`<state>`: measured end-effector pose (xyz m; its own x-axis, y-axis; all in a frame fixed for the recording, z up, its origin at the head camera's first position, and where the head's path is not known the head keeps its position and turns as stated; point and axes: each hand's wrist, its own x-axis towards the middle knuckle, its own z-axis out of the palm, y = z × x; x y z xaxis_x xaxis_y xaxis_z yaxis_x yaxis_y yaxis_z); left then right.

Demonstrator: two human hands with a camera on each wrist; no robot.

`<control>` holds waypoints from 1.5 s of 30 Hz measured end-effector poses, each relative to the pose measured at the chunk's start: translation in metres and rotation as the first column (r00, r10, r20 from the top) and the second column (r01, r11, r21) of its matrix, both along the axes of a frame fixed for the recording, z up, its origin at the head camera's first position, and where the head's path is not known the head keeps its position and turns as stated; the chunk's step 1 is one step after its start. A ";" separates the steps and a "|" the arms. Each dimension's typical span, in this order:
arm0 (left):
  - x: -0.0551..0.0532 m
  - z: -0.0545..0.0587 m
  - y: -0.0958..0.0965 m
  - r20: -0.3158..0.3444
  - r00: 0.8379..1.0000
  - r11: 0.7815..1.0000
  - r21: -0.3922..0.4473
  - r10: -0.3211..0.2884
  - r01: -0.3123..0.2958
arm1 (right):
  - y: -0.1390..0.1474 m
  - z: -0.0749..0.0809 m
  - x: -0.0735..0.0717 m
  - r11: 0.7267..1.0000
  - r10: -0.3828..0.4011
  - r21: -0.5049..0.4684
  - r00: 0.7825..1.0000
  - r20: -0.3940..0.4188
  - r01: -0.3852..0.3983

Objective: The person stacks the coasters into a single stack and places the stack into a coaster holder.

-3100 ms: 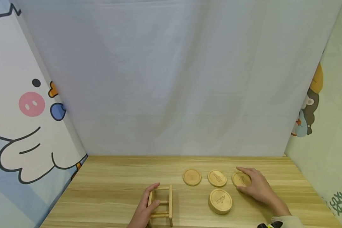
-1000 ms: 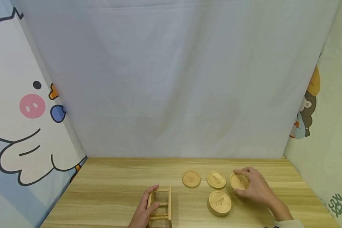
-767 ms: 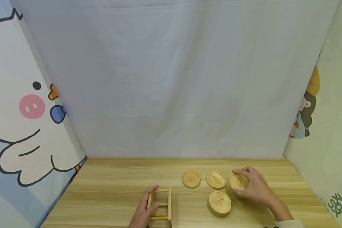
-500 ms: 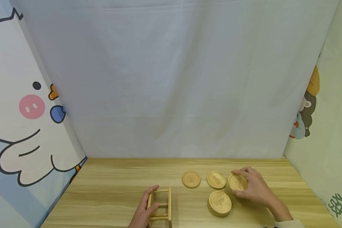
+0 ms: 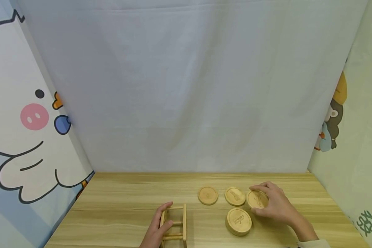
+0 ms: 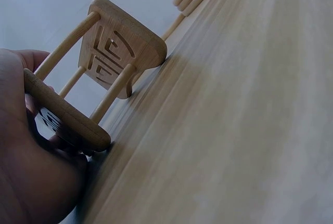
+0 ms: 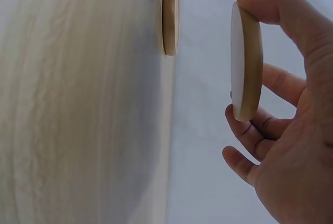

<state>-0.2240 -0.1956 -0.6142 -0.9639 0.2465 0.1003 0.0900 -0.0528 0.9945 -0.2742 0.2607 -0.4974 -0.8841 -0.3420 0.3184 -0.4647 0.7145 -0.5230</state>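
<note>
On the left of the table my left hand (image 5: 156,227) grips one side of a small wooden coaster holder (image 5: 184,222). In the left wrist view the holder's far panel (image 6: 140,39) has cut-out slots, with rods joining it to the near panel. My right hand (image 5: 278,206) pinches a round wooden coaster (image 5: 256,199) by its edge between thumb and fingers. That coaster (image 7: 247,63) shows a pale underside in the right wrist view, raised off the tabletop. Just left of it lies another engraved coaster (image 5: 235,196), and nearer the front is a coaster stack (image 5: 239,221).
A further single coaster (image 5: 208,195) lies flat left of the engraved one. The wood-grain table (image 5: 124,196) meets a pale curtain (image 5: 186,103) at the back. Cartoon-printed panels stand at the left (image 5: 34,79) and right (image 5: 356,137).
The right hand has lifted its coaster from the table and shifted it slightly left, toward the other coasters. The left hand stays on the holder.
</note>
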 end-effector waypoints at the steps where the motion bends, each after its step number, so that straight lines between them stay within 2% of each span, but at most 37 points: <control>1: 0.000 0.000 0.000 0.000 1.000 1.000 -0.001 0.000 0.000 | 0.000 0.000 0.000 1.000 0.000 0.000 1.000 -0.002 0.000; 13: 0.002 0.005 0.002 -0.023 1.000 1.000 -0.009 0.016 -0.016 | -0.005 0.002 0.002 1.000 0.025 0.001 0.999 -0.023 -0.025; 16: 0.003 0.006 0.002 -0.010 1.000 1.000 0.004 0.020 -0.020 | -0.006 0.002 0.002 0.999 0.037 0.007 0.999 -0.038 -0.036; 25: 0.000 0.000 0.001 -0.006 1.000 1.000 0.024 0.015 -0.015 | -0.010 0.002 0.003 0.999 0.043 0.027 0.998 -0.042 -0.042; 30: 0.000 0.002 0.001 -0.016 1.000 1.000 0.010 0.024 -0.024 | -0.012 0.003 0.004 0.997 0.069 0.024 0.996 -0.049 -0.068; 34: 0.005 0.011 0.004 -0.037 0.999 0.999 -0.016 0.035 -0.036 | -0.013 0.005 0.005 0.995 0.096 0.024 0.994 -0.061 -0.094; 38: 0.015 0.031 0.010 -0.070 0.997 0.999 -0.033 0.026 -0.029 | -0.013 0.006 0.006 0.993 0.113 0.026 0.992 -0.052 -0.112; 42: 0.023 0.049 0.015 -0.044 0.998 0.999 -0.012 0.049 -0.050 | -0.014 0.005 0.007 0.990 0.142 0.032 0.988 -0.063 -0.140; 44: 0.024 0.051 0.016 -0.038 0.998 0.999 -0.003 0.051 -0.051 | -0.015 0.006 0.009 0.988 0.153 0.034 0.986 -0.074 -0.151; 45: 0.022 0.047 0.015 -0.034 0.998 0.999 -0.002 0.050 -0.050 | -0.015 0.006 0.009 0.987 0.156 0.035 0.985 -0.077 -0.154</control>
